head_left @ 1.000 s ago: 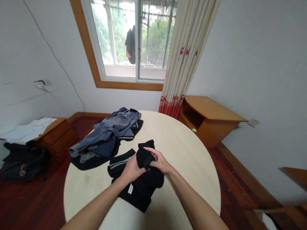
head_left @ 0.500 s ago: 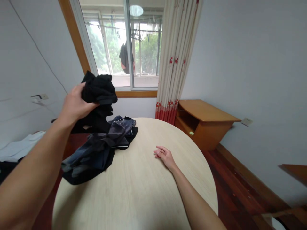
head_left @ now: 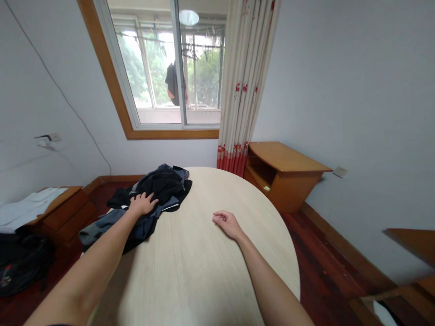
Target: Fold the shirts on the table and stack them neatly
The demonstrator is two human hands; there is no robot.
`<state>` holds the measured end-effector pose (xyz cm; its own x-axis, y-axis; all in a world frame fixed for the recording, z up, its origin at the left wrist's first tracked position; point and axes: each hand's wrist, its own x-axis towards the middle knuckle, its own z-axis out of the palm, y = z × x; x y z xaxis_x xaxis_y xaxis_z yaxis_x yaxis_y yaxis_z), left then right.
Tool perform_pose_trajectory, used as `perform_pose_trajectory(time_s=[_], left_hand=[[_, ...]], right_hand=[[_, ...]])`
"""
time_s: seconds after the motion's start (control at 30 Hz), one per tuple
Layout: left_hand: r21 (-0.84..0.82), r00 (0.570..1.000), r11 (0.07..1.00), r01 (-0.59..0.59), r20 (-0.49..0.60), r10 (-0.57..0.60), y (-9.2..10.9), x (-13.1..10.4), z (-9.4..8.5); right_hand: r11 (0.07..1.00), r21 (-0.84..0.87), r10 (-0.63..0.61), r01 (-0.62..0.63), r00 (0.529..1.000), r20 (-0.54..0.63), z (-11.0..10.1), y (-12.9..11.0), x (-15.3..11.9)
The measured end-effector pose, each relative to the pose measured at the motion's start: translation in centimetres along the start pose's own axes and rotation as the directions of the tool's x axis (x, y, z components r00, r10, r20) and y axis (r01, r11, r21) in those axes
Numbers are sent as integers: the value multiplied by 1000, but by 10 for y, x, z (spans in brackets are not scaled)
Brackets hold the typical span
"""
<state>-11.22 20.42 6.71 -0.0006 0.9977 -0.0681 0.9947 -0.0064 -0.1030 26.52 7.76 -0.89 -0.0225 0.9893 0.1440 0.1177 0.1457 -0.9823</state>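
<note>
On the left side of the round table [head_left: 190, 262] lies a heap of dark clothes. A black garment [head_left: 165, 182] is on top, crumpled. Under it show a blue-grey shirt [head_left: 112, 221] and more dark cloth with white piping. My left hand [head_left: 142, 204] lies palm down on the heap, its fingers spread over the black garment and gripping nothing. My right hand [head_left: 227, 223] rests on the tabletop to the right of the heap. Its fingers are loosely bent, with nothing in them, and it touches no cloth.
A wooden cabinet [head_left: 288, 156] stands beyond the table at the right, beside a long curtain [head_left: 244, 90] and a window. At the left are a low wooden drawer unit [head_left: 73, 213] with white cloth on it and a black bag [head_left: 23, 262] on the floor.
My left hand has lowered the black garment from the air onto the heap and let go of it, its fingers now spread. The right hand stays on the table.
</note>
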Motion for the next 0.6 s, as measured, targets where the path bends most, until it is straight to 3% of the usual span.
perform_pose_trajectory(time_s=[0.07, 0.17, 0.27, 0.37, 0.43, 0.53, 0.6], left_hand=[[15, 999, 1000, 16, -29, -16, 7, -7, -5], [17, 988, 1000, 3, -156, 0, 37, -38, 2], [-49, 960, 979, -199, -210, 184, 77, -82, 26], [-244, 921, 890, -385, -155, 356, 108, -116, 50], [-356, 893, 819, -449, -217, 395, 116, -126, 60], [-478, 823, 675, -562, -405, 398, 114, -129, 64], [-571, 816, 588, -573, -460, 348, 108, -130, 63]], right_hand=[[1000, 10, 5, -5, 1000, -1, 0, 1, 0], [1000, 24, 12, -12, 1000, 4, 0, 3, 1], [1000, 5, 4, -4, 1000, -1, 1, 4, 2], [999, -32, -1, 0, 1000, -21, 3, 5, 1], [998, -69, -15, 12, 999, -33, 4, 5, -1], [990, -132, -45, 41, 999, -31, 5, 5, -3], [984, -171, -57, 51, 998, -32, 5, 5, -5]])
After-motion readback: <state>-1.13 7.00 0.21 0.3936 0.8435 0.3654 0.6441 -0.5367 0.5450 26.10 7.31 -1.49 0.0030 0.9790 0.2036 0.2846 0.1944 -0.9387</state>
